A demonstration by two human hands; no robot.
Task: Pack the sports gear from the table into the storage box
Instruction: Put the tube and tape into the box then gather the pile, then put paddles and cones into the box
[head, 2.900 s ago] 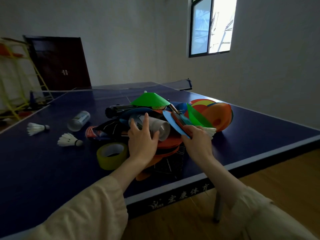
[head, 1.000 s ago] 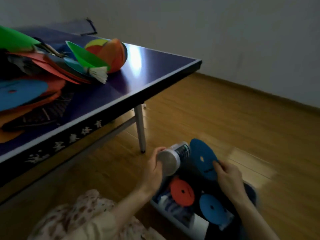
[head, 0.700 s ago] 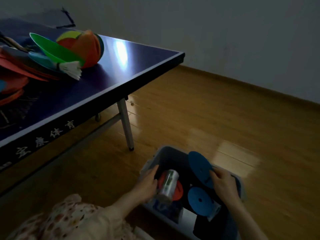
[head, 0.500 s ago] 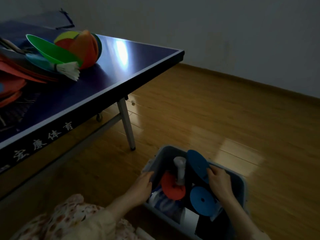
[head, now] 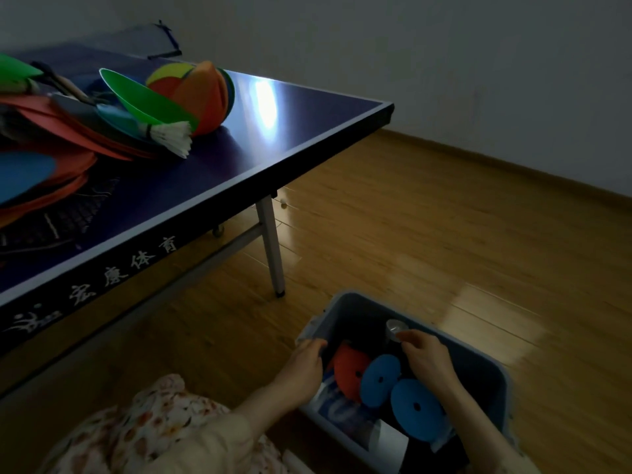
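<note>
The storage box [head: 485, 367] sits on the floor. The left hand [head: 302, 366] holds its near rim, probably to keep it steady. The right hand [head: 427, 359] pinches a tube [head: 395, 327] inside, standing it end-up to save room. Beyond the box, more gear [head: 143, 104] waits on the bench [head: 273, 138].

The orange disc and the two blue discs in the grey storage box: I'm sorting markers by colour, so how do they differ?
The orange flat round disc lies nearest the left hand; the two blue flat round discs lie toward the box's near right. The orange disc is partly tucked under the first blue disc, while the second blue disc shows almost whole. All three have a small centre hole and lean tilted inside the grey plastic storage box.
</note>
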